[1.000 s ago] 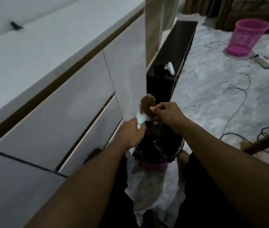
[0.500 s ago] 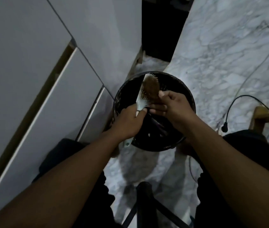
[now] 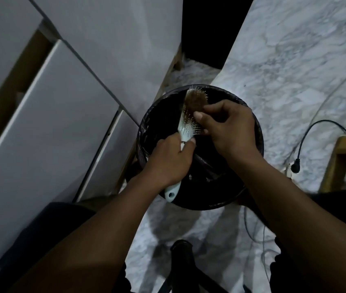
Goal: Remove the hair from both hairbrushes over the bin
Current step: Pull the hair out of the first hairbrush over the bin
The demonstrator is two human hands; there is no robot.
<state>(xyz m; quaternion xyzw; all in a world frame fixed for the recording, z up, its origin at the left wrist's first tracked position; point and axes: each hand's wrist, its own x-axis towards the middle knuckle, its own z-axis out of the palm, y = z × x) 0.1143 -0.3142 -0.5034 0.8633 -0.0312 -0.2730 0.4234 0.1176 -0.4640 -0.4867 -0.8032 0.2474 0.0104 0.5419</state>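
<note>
Brown hair (image 3: pixel 195 101) mats the far half of the pale hairbrush (image 3: pixel 185 125) we hold over the bin (image 3: pixel 259 132) — the near bristles already show bare. Our left hand (image 3: pixel 167 163) is wrapped tight around the handle, its pale end poking out below the palm, and it keeps the brush head tilted up above the bin's open mouth. Our right hand (image 3: pixel 229 125) sits against the bristle face, thumb and fingers (image 3: pixel 199 118) pinched together at the near edge of the hair mat; whether a tuft is actually caught between them we cannot tell, since the hand hides the contact.

We judge this to be the first brush, part way through — the peel has begun but most of the clump still sits on the pins. The next move calls for a firm pinch under the mat's edge and a pull away from the handle, lifting along the pins so the hair comes off in one piece and falls straight down.

Inside, the bin is lined with a black bag and looks dark; a long dark object (image 3: pixel 204 163) lies across it, possibly the second brush, though we cannot be sure. The bin stands on marble floor (image 3: pixel 294 60) beside white drawers (image 3: pixel 51 123).
</note>
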